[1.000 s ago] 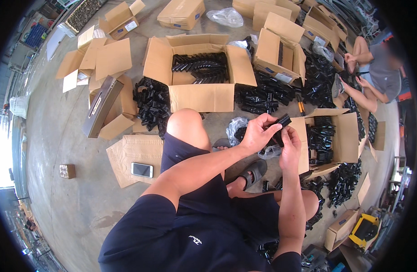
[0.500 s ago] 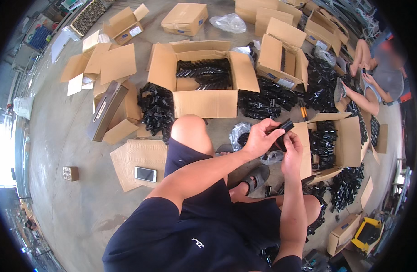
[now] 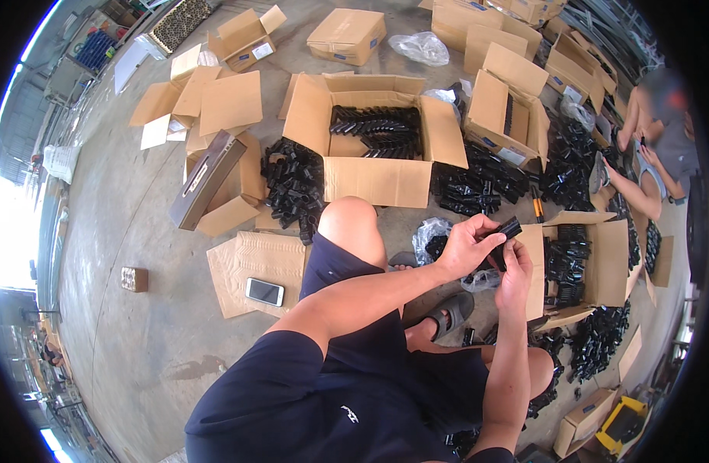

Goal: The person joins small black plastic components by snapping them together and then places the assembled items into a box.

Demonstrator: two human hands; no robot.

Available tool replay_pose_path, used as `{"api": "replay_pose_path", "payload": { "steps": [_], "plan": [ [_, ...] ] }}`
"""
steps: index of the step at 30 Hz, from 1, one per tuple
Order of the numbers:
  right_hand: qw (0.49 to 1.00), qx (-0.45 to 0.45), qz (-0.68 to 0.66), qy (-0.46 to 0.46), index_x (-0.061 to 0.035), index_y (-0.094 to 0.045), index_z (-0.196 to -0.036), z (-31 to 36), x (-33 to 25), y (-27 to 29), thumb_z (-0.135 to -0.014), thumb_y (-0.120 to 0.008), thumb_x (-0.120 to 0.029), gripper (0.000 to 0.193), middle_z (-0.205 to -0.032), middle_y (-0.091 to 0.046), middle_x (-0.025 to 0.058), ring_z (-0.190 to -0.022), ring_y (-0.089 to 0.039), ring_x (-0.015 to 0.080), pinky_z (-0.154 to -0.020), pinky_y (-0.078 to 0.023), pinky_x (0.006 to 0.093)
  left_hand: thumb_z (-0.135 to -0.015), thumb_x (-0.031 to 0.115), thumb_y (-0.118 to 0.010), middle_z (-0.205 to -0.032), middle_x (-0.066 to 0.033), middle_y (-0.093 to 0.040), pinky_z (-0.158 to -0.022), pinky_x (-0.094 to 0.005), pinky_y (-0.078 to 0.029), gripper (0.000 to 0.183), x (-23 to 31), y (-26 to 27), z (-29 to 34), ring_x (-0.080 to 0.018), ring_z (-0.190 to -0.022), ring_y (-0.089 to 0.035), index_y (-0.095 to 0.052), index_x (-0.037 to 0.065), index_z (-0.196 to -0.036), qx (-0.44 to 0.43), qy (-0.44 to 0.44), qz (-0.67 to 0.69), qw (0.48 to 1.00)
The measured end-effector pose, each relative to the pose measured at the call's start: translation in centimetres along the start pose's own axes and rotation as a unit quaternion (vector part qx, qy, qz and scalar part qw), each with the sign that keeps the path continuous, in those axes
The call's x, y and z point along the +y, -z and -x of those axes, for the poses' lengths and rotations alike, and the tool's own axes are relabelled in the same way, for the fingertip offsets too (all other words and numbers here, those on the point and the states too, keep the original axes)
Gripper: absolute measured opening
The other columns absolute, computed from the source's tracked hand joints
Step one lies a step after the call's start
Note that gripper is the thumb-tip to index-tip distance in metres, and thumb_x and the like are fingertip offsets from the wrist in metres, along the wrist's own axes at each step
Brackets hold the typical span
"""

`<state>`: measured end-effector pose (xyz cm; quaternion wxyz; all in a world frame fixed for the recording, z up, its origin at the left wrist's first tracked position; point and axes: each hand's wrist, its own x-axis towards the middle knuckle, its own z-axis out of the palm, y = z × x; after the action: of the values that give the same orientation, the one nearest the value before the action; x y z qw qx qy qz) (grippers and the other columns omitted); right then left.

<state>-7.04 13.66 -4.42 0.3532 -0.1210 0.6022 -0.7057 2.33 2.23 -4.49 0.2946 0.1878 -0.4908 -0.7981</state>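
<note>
My left hand (image 3: pixel 469 248) is closed round a short black tube-like part (image 3: pixel 509 228), whose upper end sticks out past the fingers. Just below and to the right, my right hand (image 3: pixel 515 279) is closed too, its fingertips pinching dark material at the lower side of the same part. Whether that is one piece or two pressed together I cannot tell. Beside my right hand stands an open carton (image 3: pixel 606 262) holding rows of similar black parts (image 3: pixel 568 262). A clear plastic bag (image 3: pixel 432 235) with black pieces lies by my left wrist.
Ahead, a large open carton (image 3: pixel 376 182) holds stacked black parts. Heaps of black parts (image 3: pixel 293 181) flank it. A phone (image 3: pixel 264 292) rests on flat cardboard (image 3: pixel 225 278) at left. Another person (image 3: pixel 655 166) sits at far right. A yellow-and-black bin (image 3: pixel 623 426) stands lower right.
The whole view has shifted, so the scene sits further right in the picture. Both hands still hold the black part in much the same pose.
</note>
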Motion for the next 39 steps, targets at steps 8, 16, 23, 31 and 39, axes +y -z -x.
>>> {"api": "replay_pose_path", "payload": {
  "steps": [8, 16, 23, 31, 39],
  "plan": [
    [1.000, 0.006, -0.003, 0.015, -0.0039, -0.061, -0.104, 0.0, 0.0, -0.2, -0.103, -0.060, -0.021, 0.017, -0.093, -0.063, -0.0006, -0.085, -0.057, 0.0064, -0.075, -0.047, 0.0240, -0.094, 0.006, -0.070, -0.095, -0.0047, -0.072, -0.072, -0.0238, -0.055, 0.016, 0.3, -0.2, 0.1, -0.0060, -0.085, -0.064, -0.063, -0.002, -0.107, 0.003, 0.002, -0.001, 1.000],
    [0.999, 0.001, 0.027, 0.026, -0.0029, -0.059, -0.109, 0.1, -0.1, -0.4, -0.104, -0.057, -0.021, 0.018, -0.100, -0.063, 0.0014, -0.086, -0.059, 0.0079, -0.077, -0.050, 0.0249, -0.095, 0.005, -0.069, -0.094, -0.0053, -0.071, -0.067, -0.0244, -0.055, 0.016, 0.5, -0.2, 0.2, -0.0068, -0.082, -0.064, -0.063, -0.002, -0.108, 0.001, 0.002, 0.009, 1.000],
    [0.999, -0.007, 0.016, 0.049, -0.0029, -0.058, -0.112, 0.1, 0.2, -0.3, -0.104, -0.057, -0.018, 0.017, -0.102, -0.062, 0.0020, -0.089, -0.059, 0.0079, -0.077, -0.050, 0.0256, -0.095, 0.006, -0.069, -0.095, -0.0048, -0.071, -0.067, -0.0244, -0.056, 0.016, 0.9, -0.3, 0.2, -0.0067, -0.081, -0.064, -0.063, -0.002, -0.107, 0.005, 0.007, 0.014, 1.000],
    [0.998, 0.004, 0.027, 0.061, -0.0030, -0.060, -0.104, 0.0, 0.0, -0.3, -0.103, -0.058, -0.015, 0.013, -0.096, -0.061, -0.0004, -0.088, -0.055, 0.0057, -0.077, -0.046, 0.0228, -0.095, 0.006, -0.070, -0.094, -0.0035, -0.071, -0.070, -0.0234, -0.055, 0.016, 0.9, -0.4, 0.3, -0.0053, -0.083, -0.063, -0.063, -0.002, -0.106, 0.002, 0.011, 0.011, 1.000],
    [0.998, 0.012, 0.047, 0.044, -0.0024, -0.062, -0.103, 0.1, -0.3, -0.3, -0.103, -0.058, -0.015, 0.013, -0.093, -0.061, -0.0017, -0.084, -0.053, 0.0052, -0.076, -0.044, 0.0222, -0.095, 0.006, -0.070, -0.095, -0.0030, -0.070, -0.072, -0.0232, -0.053, 0.015, 1.0, -0.5, 0.4, -0.0049, -0.084, -0.063, -0.063, -0.001, -0.106, 0.005, 0.008, 0.007, 1.000]
  ]
}}
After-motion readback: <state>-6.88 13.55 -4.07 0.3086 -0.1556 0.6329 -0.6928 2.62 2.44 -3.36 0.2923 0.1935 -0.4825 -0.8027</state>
